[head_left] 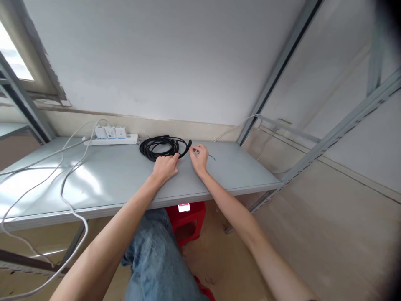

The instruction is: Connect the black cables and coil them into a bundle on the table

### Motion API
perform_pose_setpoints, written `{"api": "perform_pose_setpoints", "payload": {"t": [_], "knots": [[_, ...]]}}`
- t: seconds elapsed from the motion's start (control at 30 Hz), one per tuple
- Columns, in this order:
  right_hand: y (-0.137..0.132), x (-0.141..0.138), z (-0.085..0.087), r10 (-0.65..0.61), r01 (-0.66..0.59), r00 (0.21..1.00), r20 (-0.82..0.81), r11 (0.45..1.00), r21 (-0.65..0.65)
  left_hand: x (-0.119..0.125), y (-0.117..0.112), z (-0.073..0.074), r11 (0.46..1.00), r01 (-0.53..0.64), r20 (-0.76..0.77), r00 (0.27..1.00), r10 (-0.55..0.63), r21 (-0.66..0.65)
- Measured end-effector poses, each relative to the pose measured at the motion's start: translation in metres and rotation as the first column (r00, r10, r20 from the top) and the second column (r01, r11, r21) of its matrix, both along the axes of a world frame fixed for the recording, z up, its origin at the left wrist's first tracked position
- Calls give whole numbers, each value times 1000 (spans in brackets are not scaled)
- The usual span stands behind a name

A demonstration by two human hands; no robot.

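A coil of black cable (159, 146) lies on the grey metal shelf (119, 179), near the wall. My left hand (166, 168) is closed on the coil's front right side, thumb and fingers gripping the cable. Just to the right, my right hand (199, 159) has thumb and forefinger pinched together beside the cable's black plug end (189, 143); what sits between those fingertips is too small to make out. A thin dark strand (212, 157) shows to the right of that hand.
A white power strip (112, 140) with several white adapters (110, 132) stands left of the coil. White cords (64, 184) run across the shelf's left part and hang over its front edge. Below is a red stool (188, 221) bearing a lit phone (184, 207). Metal posts (275, 71) frame the shelf.
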State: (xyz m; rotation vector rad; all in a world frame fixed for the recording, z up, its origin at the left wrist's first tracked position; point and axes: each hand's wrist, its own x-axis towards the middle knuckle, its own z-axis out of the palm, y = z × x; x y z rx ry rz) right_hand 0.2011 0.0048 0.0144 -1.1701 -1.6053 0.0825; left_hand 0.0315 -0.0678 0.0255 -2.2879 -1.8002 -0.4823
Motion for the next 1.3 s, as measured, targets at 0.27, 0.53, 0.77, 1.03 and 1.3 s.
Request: {"api": "perform_pose_setpoints", "payload": {"t": [0.27, 0.53, 0.77, 1.03, 1.3], "knots": [[-2, -6, -4, 151, -149, 983, 105, 988, -33, -12, 2, -4, 1000, 6, -1, 1000, -6, 3], [5, -8, -9, 458, -523, 846, -272, 810, -265, -13, 3, -2, 1000, -20, 24, 1000, 20, 1], [8, -5, -7, 444, -608, 784, -434, 691, -392, -13, 3, -1, 999, -47, 45, 998, 48, -26], [-1, 0, -6, 328, -298, 930, 164, 937, -183, -14, 4, -2, 999, -51, 45, 998, 51, -5], [11, 4, -6, 471, -593, 803, -365, 688, -418, -16, 2, 1, 997, -71, 92, 993, 70, 9]]}}
